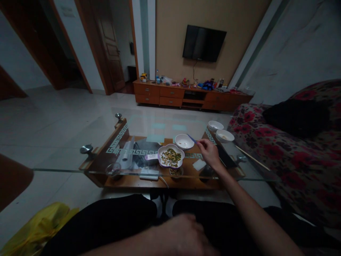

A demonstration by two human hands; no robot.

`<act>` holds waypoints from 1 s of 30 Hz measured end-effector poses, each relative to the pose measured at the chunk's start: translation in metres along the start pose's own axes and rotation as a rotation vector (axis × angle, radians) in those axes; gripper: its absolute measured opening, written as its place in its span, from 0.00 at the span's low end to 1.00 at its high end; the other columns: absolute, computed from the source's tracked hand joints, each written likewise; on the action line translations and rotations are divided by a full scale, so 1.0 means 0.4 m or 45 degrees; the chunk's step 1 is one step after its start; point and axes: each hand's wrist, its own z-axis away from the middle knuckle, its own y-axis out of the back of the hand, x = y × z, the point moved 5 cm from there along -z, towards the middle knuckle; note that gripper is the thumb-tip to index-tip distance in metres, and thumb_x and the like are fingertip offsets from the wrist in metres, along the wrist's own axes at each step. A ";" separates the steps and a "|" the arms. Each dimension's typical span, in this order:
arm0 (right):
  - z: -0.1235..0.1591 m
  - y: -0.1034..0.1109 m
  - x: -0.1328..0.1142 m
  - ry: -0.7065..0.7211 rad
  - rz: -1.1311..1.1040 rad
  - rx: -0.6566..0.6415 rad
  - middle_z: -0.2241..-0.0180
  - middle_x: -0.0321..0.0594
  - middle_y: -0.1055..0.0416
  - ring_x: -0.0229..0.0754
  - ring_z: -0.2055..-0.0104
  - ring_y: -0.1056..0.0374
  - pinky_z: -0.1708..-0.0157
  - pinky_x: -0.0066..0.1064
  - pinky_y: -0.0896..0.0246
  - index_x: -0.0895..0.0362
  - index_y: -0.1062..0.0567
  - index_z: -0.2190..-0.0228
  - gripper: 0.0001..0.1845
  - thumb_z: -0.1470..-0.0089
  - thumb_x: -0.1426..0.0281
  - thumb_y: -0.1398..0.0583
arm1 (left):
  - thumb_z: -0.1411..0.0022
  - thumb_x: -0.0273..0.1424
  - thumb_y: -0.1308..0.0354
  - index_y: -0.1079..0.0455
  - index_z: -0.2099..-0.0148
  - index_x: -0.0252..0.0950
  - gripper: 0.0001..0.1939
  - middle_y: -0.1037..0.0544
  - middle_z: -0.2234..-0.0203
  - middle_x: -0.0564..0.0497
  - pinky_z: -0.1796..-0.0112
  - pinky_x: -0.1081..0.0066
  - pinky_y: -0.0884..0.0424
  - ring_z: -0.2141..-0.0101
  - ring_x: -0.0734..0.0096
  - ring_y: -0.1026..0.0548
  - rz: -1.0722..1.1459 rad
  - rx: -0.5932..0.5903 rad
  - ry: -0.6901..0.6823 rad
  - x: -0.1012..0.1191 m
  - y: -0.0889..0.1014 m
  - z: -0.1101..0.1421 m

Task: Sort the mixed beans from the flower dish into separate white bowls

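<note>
My right hand (209,152) pinches a slim blue-purple tool (192,138), its tip over the right rim of a round white bowl (184,142). A few small bits lie in that bowl. Just in front of it, a flower-shaped white dish (171,155) with a purple edge holds mixed green, yellow and dark beans or seeds. My left hand (183,233), somewhat blurred, is over my lap with its fingers curled; no object shows in it. To the right of the tool are two more white bowls (225,136), the nearer with some pale bits inside.
All the bowls stand on a glass-topped table (149,173) with a wooden shelf below. A chopstick-like stick (253,158) lies at its right. A floral sofa (287,142) borders the right side, and a yellow bag (45,227) is at lower left.
</note>
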 end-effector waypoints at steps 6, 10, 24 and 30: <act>0.087 -0.130 -0.146 -0.068 -0.820 -0.253 0.68 0.36 0.28 0.43 0.65 0.31 0.62 0.34 0.34 0.52 0.27 0.64 0.18 0.38 0.49 0.39 | 0.28 0.43 0.43 0.38 0.31 0.42 0.27 0.27 0.40 0.44 0.49 0.60 0.22 0.49 0.64 0.22 0.396 1.370 0.571 -0.262 0.260 0.193; 0.140 -0.174 -0.232 0.011 -0.938 -0.321 0.64 0.36 0.27 0.42 0.61 0.30 0.57 0.35 0.33 0.51 0.27 0.64 0.13 0.35 0.55 0.39 | 0.29 0.45 0.41 0.33 0.34 0.42 0.26 0.23 0.46 0.46 0.62 0.70 0.20 0.58 0.70 0.20 0.686 1.466 0.637 -0.309 0.258 0.228; -0.010 0.017 0.113 0.216 0.372 0.164 0.38 0.54 0.30 0.58 0.37 0.34 0.38 0.57 0.40 0.56 0.23 0.45 0.23 0.32 0.59 0.48 | 0.31 0.30 0.37 0.24 0.45 0.40 0.13 0.21 0.60 0.50 0.61 0.69 0.27 0.63 0.72 0.23 -0.279 1.309 0.721 -0.527 0.346 0.280; -0.027 -0.048 0.231 0.291 0.743 -0.058 0.32 0.54 0.38 0.58 0.32 0.41 0.34 0.55 0.46 0.57 0.27 0.39 0.26 0.33 0.65 0.48 | 0.28 0.34 0.42 0.20 0.49 0.44 0.11 0.19 0.59 0.49 0.57 0.62 0.32 0.64 0.67 0.24 -0.317 0.958 0.892 -0.580 0.277 0.270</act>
